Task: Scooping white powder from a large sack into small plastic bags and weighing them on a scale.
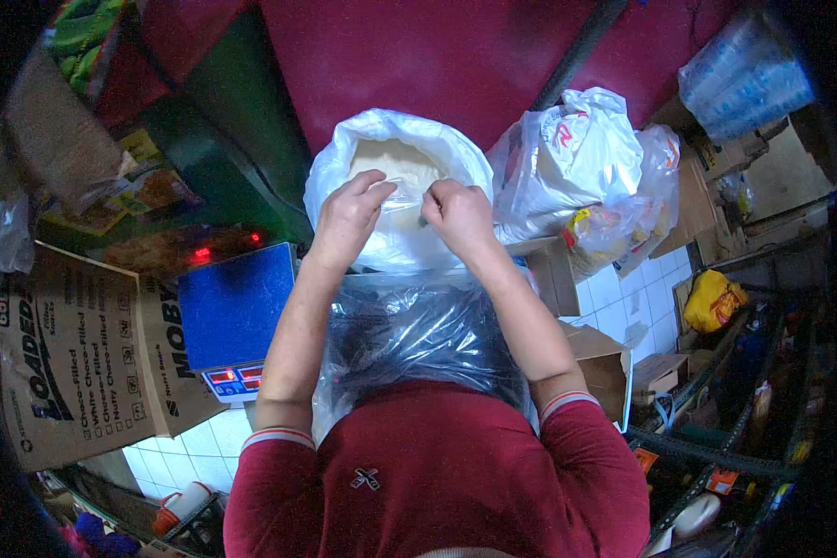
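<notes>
In front of me stands a white plastic sack (464,146), its mouth spread wide and its rim folded outward. Pale powder or fine grain (397,155) shows inside it. My left hand (349,220) and my right hand (464,217) are both over the sack's mouth. Between them is a thin clear plastic bag (408,213), pinched at its edges by the fingertips of each hand. Its lower part blends with the white sack, so I cannot tell whether it holds anything. A large sheet or bag of clear plastic (418,328) lies between the sack and my body.
A blue-topped digital scale (237,307) with lit red digits stands at left, beside a printed cardboard carton (77,363). Filled plastic bags (586,160) and an open carton (593,363) are at right. Metal shelving (711,446) lines the lower right.
</notes>
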Demonstrator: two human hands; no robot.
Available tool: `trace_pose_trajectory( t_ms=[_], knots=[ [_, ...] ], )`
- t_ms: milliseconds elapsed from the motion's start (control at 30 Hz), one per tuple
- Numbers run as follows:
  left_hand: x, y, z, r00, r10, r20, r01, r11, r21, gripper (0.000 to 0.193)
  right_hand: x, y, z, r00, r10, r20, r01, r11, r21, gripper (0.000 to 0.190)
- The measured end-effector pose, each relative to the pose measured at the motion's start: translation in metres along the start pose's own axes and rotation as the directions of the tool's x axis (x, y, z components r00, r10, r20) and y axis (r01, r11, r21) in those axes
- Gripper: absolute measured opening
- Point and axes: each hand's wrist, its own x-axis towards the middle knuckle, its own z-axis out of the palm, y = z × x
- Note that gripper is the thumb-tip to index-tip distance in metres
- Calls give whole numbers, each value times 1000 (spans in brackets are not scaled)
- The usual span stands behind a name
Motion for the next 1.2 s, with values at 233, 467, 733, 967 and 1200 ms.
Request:
trace_pose_trajectory(
  t_ms=[233,467,733,967,1200],
  knots=[
    [19,3,-4,999,37,-40,-36,999,26,29,18,-11,-8,909,-387,-157,393,919,12,30],
    [40,-27,-35,997,-71,-43,74,995,66,22,62,1,-11,872,-487,-51,464,855,-233,27],
    [6,-27,-61,977,-188,-103,207,954,219,30,66,68,96,825,149,545,-74,985,-158,32],
    [-48,-2,-70,931,-363,-23,363,924,120,29,51,110,203,664,307,682,64,886,-460,33],
    [-66,-16,-80,916,-400,-37,402,909,112,31,88,94,165,691,264,673,141,864,-484,49]
  ],
)
